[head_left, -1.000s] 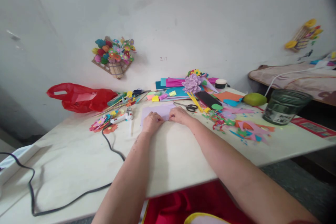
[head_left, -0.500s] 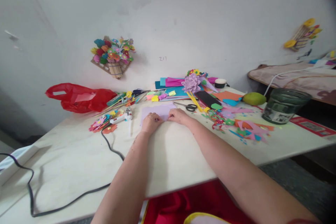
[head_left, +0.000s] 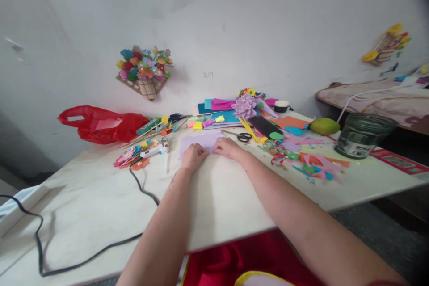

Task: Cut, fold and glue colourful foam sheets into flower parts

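A light purple sheet (head_left: 197,139) lies on the table, its near edge between my two hands. My left hand (head_left: 193,156) is closed on the sheet's near edge, fingers curled inward. Close beside it, my right hand (head_left: 227,147) pinches the same edge farther right. The fingertips of both hands are partly hidden, and a small gap separates them. Black-handled scissors (head_left: 244,136) rest just right of the sheet. To its left lies a white glue gun (head_left: 154,148) with a black cord.
Foam flowers (head_left: 127,157) and a red plastic bag (head_left: 103,125) sit at the left. Coloured scraps (head_left: 318,165), a dark phone-like slab (head_left: 263,127), a green fruit (head_left: 324,126) and a glass jar (head_left: 363,136) occupy the right. A purple flower (head_left: 244,106) stands at the back. The cord (head_left: 90,257) crosses the front left.
Both hands stay at the sheet's near edge with almost no movement. Everything else on the table looks the same.
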A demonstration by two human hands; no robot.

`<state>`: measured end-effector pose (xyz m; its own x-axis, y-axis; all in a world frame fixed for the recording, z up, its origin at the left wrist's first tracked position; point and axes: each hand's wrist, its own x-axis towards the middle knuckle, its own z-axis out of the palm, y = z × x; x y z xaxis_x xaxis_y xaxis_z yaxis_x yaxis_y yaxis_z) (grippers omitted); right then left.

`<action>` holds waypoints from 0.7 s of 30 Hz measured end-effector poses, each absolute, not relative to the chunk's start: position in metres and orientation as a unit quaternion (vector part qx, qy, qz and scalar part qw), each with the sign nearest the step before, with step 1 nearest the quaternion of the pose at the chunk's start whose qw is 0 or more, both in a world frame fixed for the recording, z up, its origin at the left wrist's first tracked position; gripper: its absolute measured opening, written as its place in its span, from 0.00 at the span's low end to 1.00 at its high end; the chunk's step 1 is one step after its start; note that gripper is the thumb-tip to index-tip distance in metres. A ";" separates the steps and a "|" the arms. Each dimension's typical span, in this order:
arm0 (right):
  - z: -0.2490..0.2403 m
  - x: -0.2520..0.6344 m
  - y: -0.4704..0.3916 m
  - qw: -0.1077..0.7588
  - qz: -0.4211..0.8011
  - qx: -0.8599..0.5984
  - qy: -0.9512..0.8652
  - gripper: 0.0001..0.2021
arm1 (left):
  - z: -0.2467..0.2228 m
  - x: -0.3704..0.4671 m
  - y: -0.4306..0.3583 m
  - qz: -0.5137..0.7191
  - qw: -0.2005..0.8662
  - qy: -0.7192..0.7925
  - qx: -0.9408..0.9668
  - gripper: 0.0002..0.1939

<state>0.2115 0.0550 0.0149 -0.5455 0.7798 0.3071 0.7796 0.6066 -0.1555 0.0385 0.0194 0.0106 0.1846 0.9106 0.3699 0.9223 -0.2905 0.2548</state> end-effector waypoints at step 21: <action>0.017 0.205 0.050 0.136 -0.031 -0.478 -0.868 0.10 | 0.009 0.044 0.018 -0.192 0.079 -0.609 -0.765 0.09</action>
